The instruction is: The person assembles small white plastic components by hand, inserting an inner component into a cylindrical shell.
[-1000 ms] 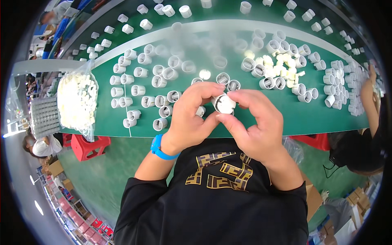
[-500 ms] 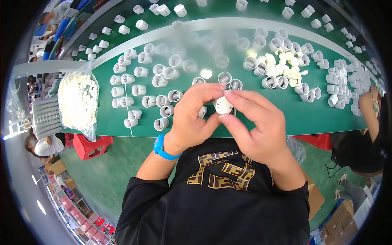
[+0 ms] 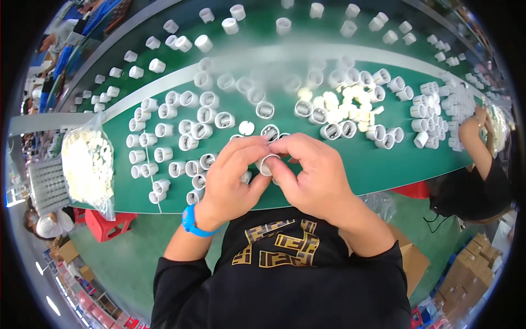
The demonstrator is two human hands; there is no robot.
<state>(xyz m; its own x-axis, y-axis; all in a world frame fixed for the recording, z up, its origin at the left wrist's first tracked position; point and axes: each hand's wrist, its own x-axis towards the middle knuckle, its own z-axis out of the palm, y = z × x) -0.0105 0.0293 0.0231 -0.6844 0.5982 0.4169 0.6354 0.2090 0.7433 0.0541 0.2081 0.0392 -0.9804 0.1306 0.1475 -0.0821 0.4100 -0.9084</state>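
The left hand (image 3: 230,172) and right hand (image 3: 316,172) hold one white cup (image 3: 266,166), rim visible, in a narrow fingertip grip above the near side of the green worktop (image 3: 383,164), its handling apparently unfinished, while open cups (image 3: 224,120), several bearing dark inner parts (image 3: 266,113), stand around and heaped cream pieces (image 3: 330,101) lie seemingly unused.

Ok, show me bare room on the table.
Widest patch: right of the right hand, between the cups around the cream pieces and the table's front edge. Far left, a narrow strip borders the plastic bag. Crowded with cups: just left of the left hand, and right end.
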